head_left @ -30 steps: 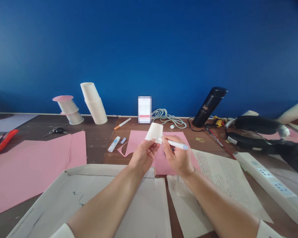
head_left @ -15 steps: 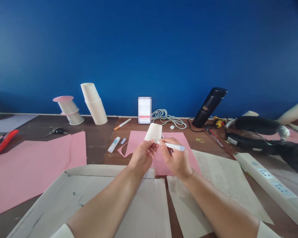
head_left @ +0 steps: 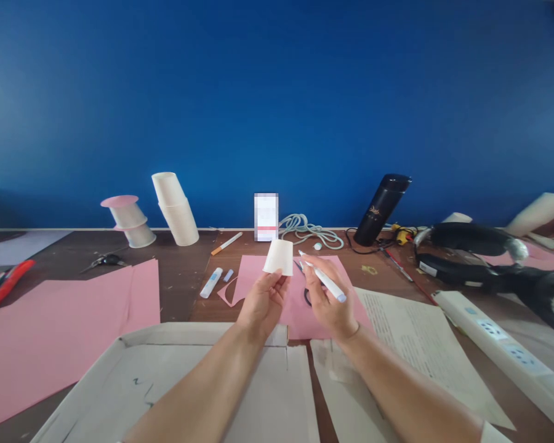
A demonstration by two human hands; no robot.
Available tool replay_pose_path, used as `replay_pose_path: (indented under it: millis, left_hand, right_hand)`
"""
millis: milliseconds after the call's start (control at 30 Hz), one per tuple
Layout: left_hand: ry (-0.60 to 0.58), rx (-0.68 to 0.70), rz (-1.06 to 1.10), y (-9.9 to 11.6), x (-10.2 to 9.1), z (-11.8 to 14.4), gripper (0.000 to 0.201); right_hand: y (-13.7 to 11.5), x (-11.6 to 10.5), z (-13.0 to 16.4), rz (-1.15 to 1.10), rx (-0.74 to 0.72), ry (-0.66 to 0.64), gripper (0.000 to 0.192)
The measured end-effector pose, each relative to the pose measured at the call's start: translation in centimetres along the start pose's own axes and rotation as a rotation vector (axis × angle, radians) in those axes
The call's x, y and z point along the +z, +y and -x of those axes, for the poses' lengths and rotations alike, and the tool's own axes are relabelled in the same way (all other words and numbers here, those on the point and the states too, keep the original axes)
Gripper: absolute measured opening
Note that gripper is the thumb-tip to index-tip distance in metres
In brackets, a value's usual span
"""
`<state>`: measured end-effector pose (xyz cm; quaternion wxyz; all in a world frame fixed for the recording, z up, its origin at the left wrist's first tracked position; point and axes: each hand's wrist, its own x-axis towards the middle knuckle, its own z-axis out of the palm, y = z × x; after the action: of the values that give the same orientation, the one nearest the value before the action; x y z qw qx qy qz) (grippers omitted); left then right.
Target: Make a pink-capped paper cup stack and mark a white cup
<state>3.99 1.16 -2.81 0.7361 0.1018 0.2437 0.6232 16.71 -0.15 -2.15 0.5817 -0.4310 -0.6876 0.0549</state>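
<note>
Between the fingers of my left hand [head_left: 263, 307] is a white paper cup [head_left: 279, 257], its narrower end up. My right hand [head_left: 330, 307] grips a white marker pen [head_left: 327, 282]; its tip points up and left, apart from the cup. Beneath both hands lies a pink sheet of paper [head_left: 295, 320], with scissors [head_left: 307, 298] on it partly hidden by my right hand. A glue stick [head_left: 211, 283], a small lilac cap [head_left: 228, 275] and a curved pink paper offcut [head_left: 229, 296] lie to the left.
At the back stand a pink-topped pair of joined cups [head_left: 129, 221], a stack of paper cups [head_left: 178, 215], a phone [head_left: 266, 215] and a black flask [head_left: 382, 209]. Cardboard [head_left: 189, 369] fills the front left, a printed sheet [head_left: 410, 344] and power strip [head_left: 489, 351] the right.
My right hand has drawn the marker away from the cup's lower edge, tilting it tip-up. My left hand keeps the cup, slightly turned. The whole view has shifted a little.
</note>
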Motion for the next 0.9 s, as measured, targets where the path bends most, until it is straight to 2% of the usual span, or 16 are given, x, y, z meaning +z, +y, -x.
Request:
replay_pose_path:
  millis: [333,467,533,600,733,900]
  left_hand:
    - [-0.076,0.014,0.006,0.0,0.0,0.2,0.019]
    - [-0.113,0.029,0.004,0.0,0.0,0.3,0.022]
    - [-0.129,0.018,-0.018,-0.1,0.1,0.4,0.020]
    - [-0.147,-0.002,-0.044,-0.1,0.0,0.5,0.018]
    - [-0.147,-0.040,-0.087,-0.3,0.2,0.9,0.018]
    - [-0.147,-0.093,-0.127,-0.3,0.4,1.2,0.016]
  right_hand:
    - [1.5,0.8,-0.1,-0.228,0.420,-0.002,0.026]
    - [1.7,1.3,-0.4,-0.421,0.775,-0.052,0.030]
    - [1.6,1.4,-0.5,-0.609,0.940,-0.077,0.028]
    - [1.6,1.5,-0.6,-0.814,1.046,-0.079,0.025]
    - [1.8,1.2,-0.9,-1.118,1.154,-0.045,0.021]
    - [2.3,1.0,-0.9,-1.372,1.206,-0.030,0.016]
